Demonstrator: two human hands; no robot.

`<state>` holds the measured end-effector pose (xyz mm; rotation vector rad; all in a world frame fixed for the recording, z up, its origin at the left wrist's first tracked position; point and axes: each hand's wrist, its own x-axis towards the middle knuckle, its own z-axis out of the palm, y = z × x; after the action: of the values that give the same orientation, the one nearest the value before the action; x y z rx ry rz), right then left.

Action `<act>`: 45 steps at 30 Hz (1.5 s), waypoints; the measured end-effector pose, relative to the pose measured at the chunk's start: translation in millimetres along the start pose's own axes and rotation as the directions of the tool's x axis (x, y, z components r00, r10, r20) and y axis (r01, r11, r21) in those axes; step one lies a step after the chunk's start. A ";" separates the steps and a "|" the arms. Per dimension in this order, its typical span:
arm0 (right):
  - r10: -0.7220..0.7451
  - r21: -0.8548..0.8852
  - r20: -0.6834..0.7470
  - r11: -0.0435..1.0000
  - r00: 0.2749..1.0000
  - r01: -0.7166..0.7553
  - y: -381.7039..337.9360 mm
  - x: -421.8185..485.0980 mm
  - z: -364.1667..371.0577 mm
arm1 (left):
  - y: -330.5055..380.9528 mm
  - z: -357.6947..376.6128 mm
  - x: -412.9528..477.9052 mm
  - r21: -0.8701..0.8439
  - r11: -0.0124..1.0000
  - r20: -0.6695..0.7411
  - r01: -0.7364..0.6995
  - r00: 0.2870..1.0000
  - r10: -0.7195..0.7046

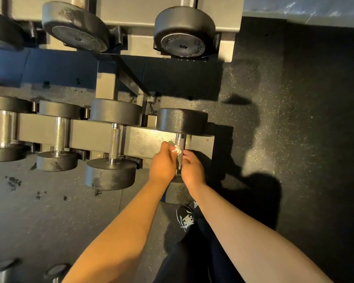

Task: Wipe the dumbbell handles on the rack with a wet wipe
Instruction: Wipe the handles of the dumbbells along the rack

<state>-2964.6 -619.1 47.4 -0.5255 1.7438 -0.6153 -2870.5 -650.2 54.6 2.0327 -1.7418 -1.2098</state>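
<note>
Nearest you, your two bare forearms reach forward over a dark trouser leg and a black shoe (pixel 184 217) with white laces, set on the speckled rubber floor (pixel 274 129). Your left hand (pixel 162 164) has its fingers curled, pinching a crumpled white wipe (pixel 176 149) against the left side of a metal handle (pixel 179 154). Your right hand (pixel 192 170) sits on the other side of that same handle, fingers loosely bent toward it; whether they actually grip the bar you cannot tell from here. The handle belongs to the rightmost dumbbell (pixel 181 122) on the lower shelf of the rack (pixel 147 139), and its near head is mostly hidden under your wrists. Just left of it rests a second dumbbell (pixel 114 144) with a knurled bar, then more weights along the row toward the left edge. Farther off, on the upper shelf, two round dumbbell ends face you, the right one (pixel 183 35) above the weight you are wiping.
</note>
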 end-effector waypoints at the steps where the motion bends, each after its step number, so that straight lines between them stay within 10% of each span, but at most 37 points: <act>1: -0.006 -0.012 0.004 1.000 1.000 0.006 0.8 -2.0 1.1 | -3.6 -1.8 -4.8 0.067 0.998 0.027 -0.005 1.000 0.003; 4: 0.017 -0.008 0.020 1.000 1.000 -0.016 3.9 -5.0 -0.3 | -18.2 -11.5 -9.5 0.183 0.983 0.075 -0.032 0.997 0.018; 10: 0.044 0.077 -0.034 0.996 0.998 -0.041 5.3 -3.3 -3.2 | 4.7 -8.5 10.8 -0.135 0.991 -0.077 -0.013 0.997 0.002; 15: 0.047 0.120 -0.042 0.992 0.998 -0.042 11.6 -8.1 -8.2 | -15.5 -6.2 -2.1 0.028 0.994 0.016 -0.109 0.994 0.109; 21: 0.094 0.130 -0.134 0.989 0.987 -0.076 11.2 -21.1 3.0 | -22.4 -19.0 -15.1 0.145 0.982 0.202 0.119 0.968 -0.147; 35: -0.009 0.154 -0.126 0.988 0.992 0.028 27.8 -33.1 -3.3 | -8.9 -14.1 -12.4 0.158 0.967 0.255 0.197 0.938 -0.233; 45: -0.131 0.196 -0.235 0.964 0.963 0.179 29.1 -60.4 -10.5 | -22.0 -11.4 -52.1 -0.020 0.998 0.147 -0.059 0.987 0.062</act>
<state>-2961.0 -557.3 75.1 -0.4582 1.8249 -0.9954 -2845.0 -601.2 71.4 1.9103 -1.8385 -1.3822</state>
